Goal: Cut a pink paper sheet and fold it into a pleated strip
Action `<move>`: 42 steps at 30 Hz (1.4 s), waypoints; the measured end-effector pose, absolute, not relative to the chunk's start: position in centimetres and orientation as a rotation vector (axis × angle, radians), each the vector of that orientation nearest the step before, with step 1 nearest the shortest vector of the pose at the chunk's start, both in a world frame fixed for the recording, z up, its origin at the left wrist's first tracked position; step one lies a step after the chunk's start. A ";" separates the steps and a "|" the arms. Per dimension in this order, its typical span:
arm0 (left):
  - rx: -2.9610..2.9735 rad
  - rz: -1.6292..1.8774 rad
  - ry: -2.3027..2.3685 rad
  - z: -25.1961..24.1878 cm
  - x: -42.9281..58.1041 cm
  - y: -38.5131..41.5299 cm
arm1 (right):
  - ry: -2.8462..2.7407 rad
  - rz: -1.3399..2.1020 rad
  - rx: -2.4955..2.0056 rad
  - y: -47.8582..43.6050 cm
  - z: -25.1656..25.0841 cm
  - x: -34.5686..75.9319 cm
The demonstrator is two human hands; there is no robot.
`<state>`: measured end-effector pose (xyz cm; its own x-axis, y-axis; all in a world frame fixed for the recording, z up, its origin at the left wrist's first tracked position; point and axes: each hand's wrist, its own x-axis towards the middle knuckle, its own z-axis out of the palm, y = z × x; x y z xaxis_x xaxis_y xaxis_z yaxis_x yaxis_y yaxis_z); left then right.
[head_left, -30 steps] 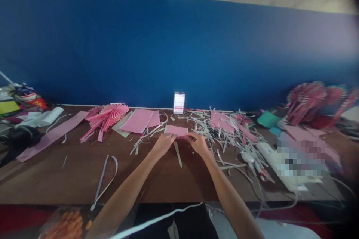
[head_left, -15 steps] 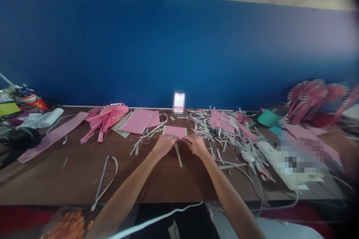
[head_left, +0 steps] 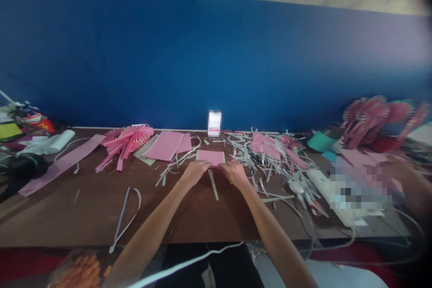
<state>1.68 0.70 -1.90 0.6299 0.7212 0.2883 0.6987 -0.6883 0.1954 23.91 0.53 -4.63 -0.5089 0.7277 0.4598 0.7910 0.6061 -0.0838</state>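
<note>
A small pink paper sheet point(head_left: 211, 157) lies flat on the brown table point(head_left: 84, 216), in the middle. My left hand point(head_left: 194, 173) rests with curled fingers on its near left edge. My right hand point(head_left: 234, 173) presses the near right edge in the same way, fingertips almost meeting the left ones. Both hands pinch the paper's near edge. A pale green strip point(head_left: 213, 184) lies between my wrists.
Folded pink paper fans point(head_left: 126, 139) and flat pink sheets point(head_left: 167, 145) lie to the left. A heap of cut paper strips point(head_left: 270, 157) spreads to the right, with more fans point(head_left: 374, 119) at the far right. A blue wall panel point(head_left: 216, 58) backs the table. Another person's arm point(head_left: 410, 180) shows at the right edge.
My two hands have drawn slightly closer together along the pink sheet's near edge. The sheet stays in place.
</note>
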 end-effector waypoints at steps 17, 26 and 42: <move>2.651 0.485 1.307 -1.8 0.5 1.1 | -2.452 0.003 -1.262 0.5 -4.5 24.4; 2.644 0.490 1.193 -2.2 -0.3 1.9 | -2.420 0.042 -1.300 0.8 -4.4 25.0; 2.874 0.611 1.282 -2.3 0.8 1.7 | -2.318 -0.081 -1.195 0.6 -4.4 24.7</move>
<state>0.84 1.66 -2.28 0.6081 0.7040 0.3669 0.7284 -0.6786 0.0949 24.67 0.61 -4.38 -0.4712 0.7416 0.4775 0.7732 0.6078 -0.1810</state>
